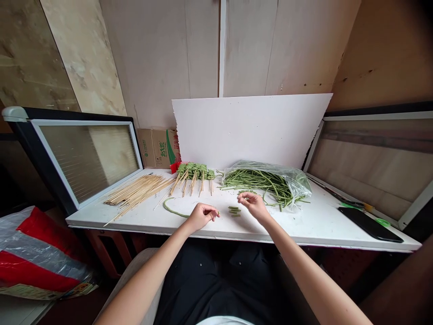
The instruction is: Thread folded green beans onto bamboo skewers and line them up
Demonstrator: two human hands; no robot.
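Note:
My left hand (pixel 204 216) is closed around a long green bean (pixel 172 210). The bean's tail curves over the white table to the left, and its short end peeks out at my fingertips. To the right, my right hand (pixel 252 204) is raised with thumb and fingers pinched together; whatever lies between them, if anything, is too small to make out. Several short cut bean pieces (pixel 234 210) lie in a row between my hands. Behind my right fingers, small green bits (pixel 244 192) are partly hidden.
Loose bamboo skewers (pixel 138 190) lie at left. Skewered bean pieces (pixel 194 171) are stacked at the back, near a cardboard box (pixel 157 146). A clear plastic bag of long beans (pixel 267 180) sits back right. A black phone (pixel 370 223) lies by the right edge of the table (pixel 304 230).

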